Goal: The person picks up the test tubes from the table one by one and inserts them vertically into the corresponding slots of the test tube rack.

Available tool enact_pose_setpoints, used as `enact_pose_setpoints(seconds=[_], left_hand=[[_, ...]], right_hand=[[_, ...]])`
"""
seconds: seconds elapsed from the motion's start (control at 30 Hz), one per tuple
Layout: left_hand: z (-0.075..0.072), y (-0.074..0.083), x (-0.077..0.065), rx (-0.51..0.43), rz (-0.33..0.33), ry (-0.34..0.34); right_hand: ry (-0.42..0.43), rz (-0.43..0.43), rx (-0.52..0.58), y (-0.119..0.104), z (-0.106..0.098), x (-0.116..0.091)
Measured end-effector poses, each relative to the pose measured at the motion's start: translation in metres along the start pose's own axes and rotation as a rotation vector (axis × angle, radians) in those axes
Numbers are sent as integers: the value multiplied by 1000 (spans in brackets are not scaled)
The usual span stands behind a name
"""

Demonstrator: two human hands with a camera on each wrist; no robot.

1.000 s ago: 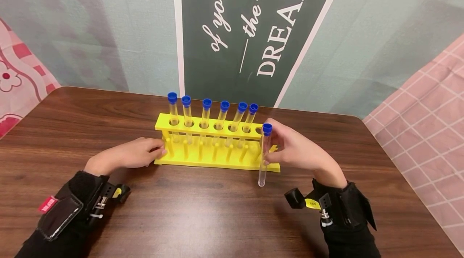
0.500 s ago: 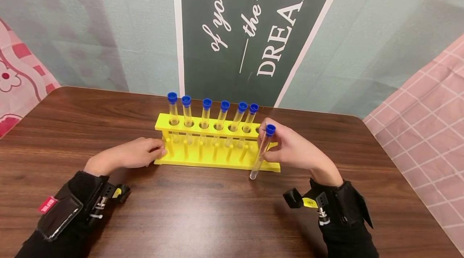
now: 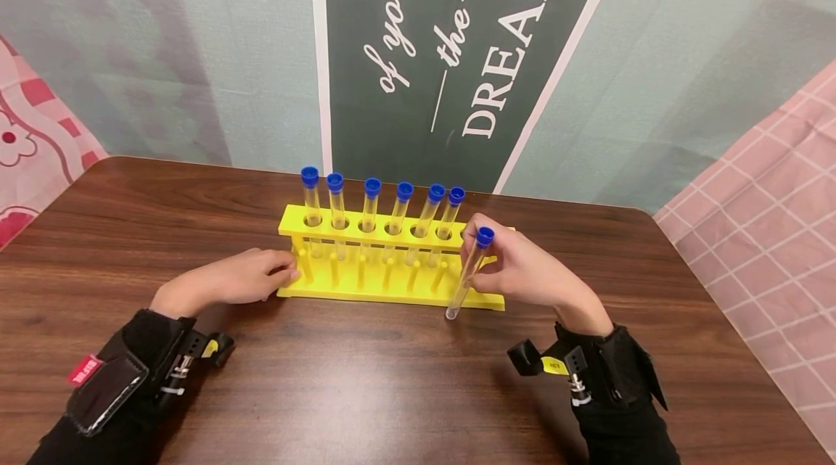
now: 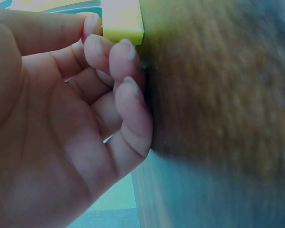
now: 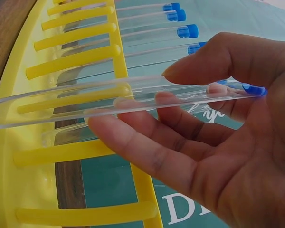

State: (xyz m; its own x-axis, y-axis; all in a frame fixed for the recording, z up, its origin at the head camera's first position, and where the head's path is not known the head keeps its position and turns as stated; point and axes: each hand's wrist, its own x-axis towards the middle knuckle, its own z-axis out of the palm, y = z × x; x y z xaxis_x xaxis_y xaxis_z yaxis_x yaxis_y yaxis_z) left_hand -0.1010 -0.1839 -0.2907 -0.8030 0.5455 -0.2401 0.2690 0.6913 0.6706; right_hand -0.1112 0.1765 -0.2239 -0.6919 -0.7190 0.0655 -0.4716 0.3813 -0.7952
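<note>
A yellow test tube rack (image 3: 366,288) stands on the table, and several blue-capped clear test tubes (image 3: 371,204) lean in its holes. My right hand (image 3: 522,265) pinches another blue-capped test tube (image 3: 461,289) between thumb and fingers, in front of the rack's right end. That tube tilts, its rounded bottom toward the lower left; in the right wrist view it crosses in front of the rack's pegs (image 5: 69,64). At the rack's left end, my left hand (image 3: 244,276) holds the corner of the base with curled fingers. The left wrist view shows thumb and fingertips against this yellow corner (image 4: 123,33).
The dark wood table (image 3: 366,392) extends around the rack. Behind it hangs a pale green cloth (image 3: 261,51) with a dark lettered panel (image 3: 418,117). Pink patterned cloth (image 3: 784,247) borders the right side. Each wrist wears a black strap with a small camera.
My right hand has shifted slightly left with its test tube. The tube's bottom has swung left and up, from nearly upright to tilted. My left hand and the rack stay in place.
</note>
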Motion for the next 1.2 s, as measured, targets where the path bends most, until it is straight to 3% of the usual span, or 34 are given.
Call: enact_pose_setpoints(seconds=[0.83, 1.2], left_hand=[[0, -2, 0, -3, -1, 1], [1, -2, 1, -2, -4, 5]], right_hand=[[18, 27, 9, 2, 2, 2], [40, 46, -90, -3, 0, -2]])
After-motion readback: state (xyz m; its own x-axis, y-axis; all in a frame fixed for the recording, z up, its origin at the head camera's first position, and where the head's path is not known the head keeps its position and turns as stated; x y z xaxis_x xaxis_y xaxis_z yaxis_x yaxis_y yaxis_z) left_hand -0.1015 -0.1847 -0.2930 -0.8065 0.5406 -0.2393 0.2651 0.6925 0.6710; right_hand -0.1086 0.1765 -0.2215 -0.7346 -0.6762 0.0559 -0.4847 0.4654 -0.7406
